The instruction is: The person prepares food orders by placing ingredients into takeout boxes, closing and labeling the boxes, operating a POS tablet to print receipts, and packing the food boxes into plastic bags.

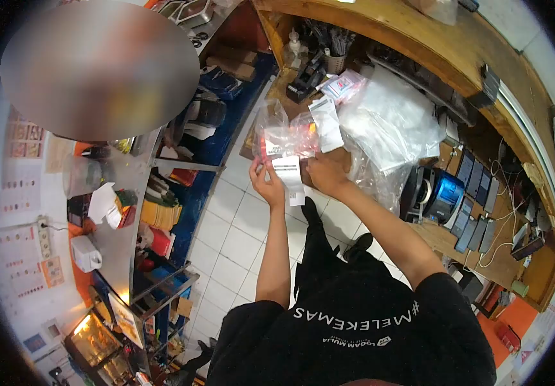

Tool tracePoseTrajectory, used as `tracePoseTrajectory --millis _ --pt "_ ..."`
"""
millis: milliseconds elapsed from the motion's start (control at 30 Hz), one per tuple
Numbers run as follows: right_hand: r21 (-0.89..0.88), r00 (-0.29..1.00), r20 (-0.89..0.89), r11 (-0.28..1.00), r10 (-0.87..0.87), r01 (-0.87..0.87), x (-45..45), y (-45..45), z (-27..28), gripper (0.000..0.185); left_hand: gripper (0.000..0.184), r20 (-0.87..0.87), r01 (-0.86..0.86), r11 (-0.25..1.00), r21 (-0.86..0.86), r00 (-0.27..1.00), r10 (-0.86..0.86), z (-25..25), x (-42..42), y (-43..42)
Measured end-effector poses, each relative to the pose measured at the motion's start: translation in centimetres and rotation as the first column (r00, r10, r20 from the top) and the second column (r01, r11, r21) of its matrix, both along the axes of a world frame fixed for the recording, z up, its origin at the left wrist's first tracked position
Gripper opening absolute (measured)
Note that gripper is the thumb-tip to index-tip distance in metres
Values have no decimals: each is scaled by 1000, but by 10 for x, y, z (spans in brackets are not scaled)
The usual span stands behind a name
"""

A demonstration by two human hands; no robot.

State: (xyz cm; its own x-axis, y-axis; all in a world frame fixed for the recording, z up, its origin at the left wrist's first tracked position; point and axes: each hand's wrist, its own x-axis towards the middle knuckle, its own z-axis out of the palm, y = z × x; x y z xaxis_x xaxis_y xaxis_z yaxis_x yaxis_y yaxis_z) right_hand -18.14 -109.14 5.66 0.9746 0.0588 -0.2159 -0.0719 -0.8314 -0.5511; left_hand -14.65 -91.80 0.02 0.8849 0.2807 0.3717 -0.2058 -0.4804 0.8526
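Observation:
A clear plastic bag point(284, 143) with red packages inside lies on the corner of the wooden counter. My left hand point(269, 185) is closed at the near left edge of the bag, its fingers bent against the plastic. A white printed receipt point(288, 180) hangs at the front of the bag, between my two hands. My right hand point(325, 174) is curled into a fist at the bag's near right edge; what its fingers pinch is hidden. Another white slip point(327, 123) lies just beyond, to the right of the bag.
A pile of clear plastic bags point(387, 122) covers the counter at right. Behind are a black tape dispenser point(306, 80) and a cup of pens point(335, 62). A blue-black label printer point(444, 196) and several phones point(473, 174) stand further right. Left is a shelved metal counter point(145, 174).

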Motion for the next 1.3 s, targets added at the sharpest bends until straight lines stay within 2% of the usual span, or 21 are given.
tracePoseTrajectory --millis 100,167,233,267,333,367,400,467,567,667,733,800,833,867,900,933,1000,1100,1167,1233,1300 --pt "-196 996 -84 980 25 -41 42 -4 12 24 20 35 68 993 98 997 -72 -16 31 3" --pt "-271 949 -309 962 -65 -22 62 -12 12 26 24 -109 108 964 -244 984 -138 -23 40 5" --pt "-251 939 -332 968 -93 7 73 -13 15 34 28 -3 106 953 -283 994 -111 -36 51 9" --pt "-211 927 -357 977 -117 42 73 -12 17 44 26 -121 127 911 -391 975 -188 -42 51 17" --pt "79 997 -28 994 73 -71 82 -8 -7 65 25 -217 142 811 -568 924 -315 -46 55 30" --pt "139 995 -98 989 -29 43 88 5 1 73 27 -259 153 856 -494 914 -313 -45 59 36" --pt "214 998 20 974 66 -69 98 11 -34 73 29 -296 166 893 -417 905 -306 -43 61 43" --pt "341 949 201 891 244 -301 109 24 -22 52 35 -362 152 939 -310 894 -265 -12 64 57" --pt "370 979 20 908 205 -198 100 10 17 36 34 -315 89 895 -437 917 -246 18 69 76" --pt "448 917 395 861 49 -239 80 -41 57 29 34 -242 142 902 -408 936 -257 15 67 113" --pt "811 980 -119 553 -162 190 44 -93 135 31 35 -265 108 895 -432 934 -241 38 58 115" --pt "740 919 -192 565 -345 366 14 -161 219 31 36 -295 76 870 -487 923 -247 67 41 109" --pt "734 882 -103 563 -460 379 -2 -196 259 27 37 -301 54 859 -509 923 -237 74 32 102" --pt "862 747 -85 327 -660 387 -11 -228 284 23 35 -336 64 875 -480 908 -251 79 24 99" --pt "987 779 -36 98 -626 125 -26 -270 314 20 34 -379 34 904 -426 901 -212 92 12 84" --pt "998 653 39 56 -757 6 -37 -284 365 17 33 -359 22 894 -448 911 -202 82 5 80" --pt "991 623 133 92 -771 -98 -58 -365 413 20 37 -296 111 861 -496 911 -288 49 -14 79" --pt "926 684 344 352 -643 -136 -81 -504 453 29 37 -398 157 876 -456 845 -358 67 -67 35" --pt "951 517 252 308 -818 23 -94 -555 476 29 37 -480 167 879 -447 784 -393 57 -91 14" --pt "895 412 313 411 -856 173 -108 -616 478 27 37 -544 161 884 -438 736 -403 27 -110 17" --pt "892 261 292 360 -920 273 -114 -683 475 22 37 -639 348 787 -510 458 -617 4 -129 27"
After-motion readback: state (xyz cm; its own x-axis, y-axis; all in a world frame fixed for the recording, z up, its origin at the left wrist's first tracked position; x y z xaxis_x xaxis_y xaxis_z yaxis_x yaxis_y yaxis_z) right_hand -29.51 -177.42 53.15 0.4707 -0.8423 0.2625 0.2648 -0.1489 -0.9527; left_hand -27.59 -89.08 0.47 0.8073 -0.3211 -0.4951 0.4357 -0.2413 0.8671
